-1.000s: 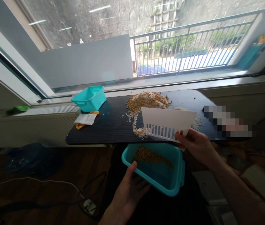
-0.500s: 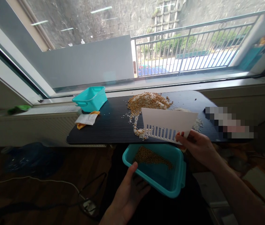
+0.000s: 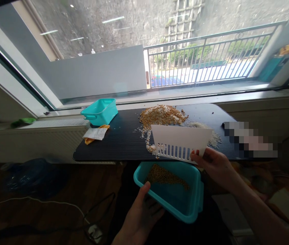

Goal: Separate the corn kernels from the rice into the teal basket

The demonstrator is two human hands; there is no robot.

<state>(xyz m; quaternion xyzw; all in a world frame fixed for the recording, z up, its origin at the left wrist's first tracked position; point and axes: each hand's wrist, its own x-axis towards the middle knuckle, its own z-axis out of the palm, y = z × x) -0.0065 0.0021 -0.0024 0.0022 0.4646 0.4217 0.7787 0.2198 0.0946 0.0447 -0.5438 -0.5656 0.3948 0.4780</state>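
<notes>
My left hand (image 3: pixel 139 214) grips the near left rim of a teal plastic bin (image 3: pixel 182 200), held below the front edge of a dark table (image 3: pixel 119 139). Yellow beans (image 3: pixel 165 175) lie in the bin's far part. My right hand (image 3: pixel 212 163) pinches the lower right corner of a white slotted plastic panel (image 3: pixel 180 139), which stands on its edge on the table near the front edge. Behind the panel lies a heap of yellow beans (image 3: pixel 161 115) mixed with white rice (image 3: pixel 206 131).
A second teal bin (image 3: pixel 100 110) stands at the table's far left, with a white and yellow packet (image 3: pixel 95 133) beside it. A blurred object (image 3: pixel 249 140) lies at the right end. A window and radiator run behind; cables (image 3: pixel 57 204) cross the dark floor.
The panel has slid slightly left and nearer the table's front edge. The view has tipped a little, and the bin sits slightly lower in it.
</notes>
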